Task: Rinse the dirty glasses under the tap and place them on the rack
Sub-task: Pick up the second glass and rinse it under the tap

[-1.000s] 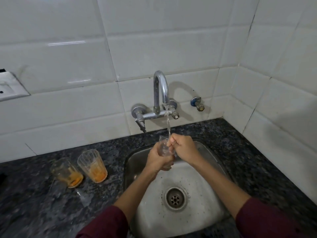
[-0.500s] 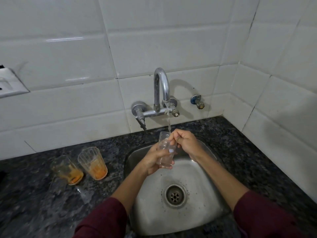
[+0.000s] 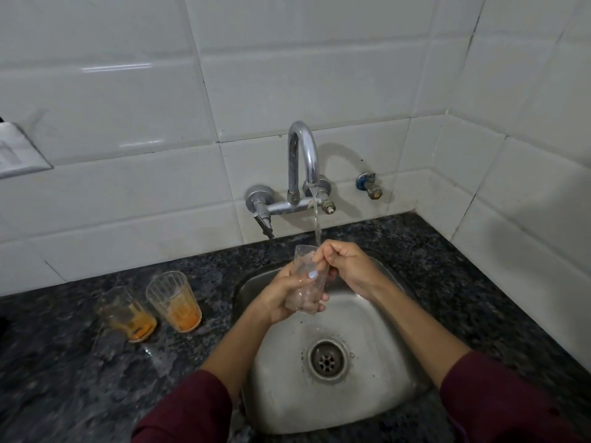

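Observation:
A clear glass (image 3: 304,282) is held upright over the steel sink (image 3: 377,394), under water running from the chrome tap (image 3: 302,155). My left hand (image 3: 281,298) wraps around the glass from the left and below. My right hand (image 3: 348,266) is at its rim, with fingers reaching into the glass. Two dirty glasses with orange residue stand on the dark granite counter left of the sink: one nearer the sink (image 3: 174,300), one further left (image 3: 126,314). No rack is in view.
White tiled walls meet in a corner at the back right. A small blue-capped valve (image 3: 367,185) sticks out of the wall right of the tap. The sink drain (image 3: 327,359) lies below my hands. A white switch plate (image 3: 19,151) sits at the left edge.
The glass has dropped a little lower in my left hand's grip and shows more of its body. My right hand's fingers stay at the rim. The water keeps running.

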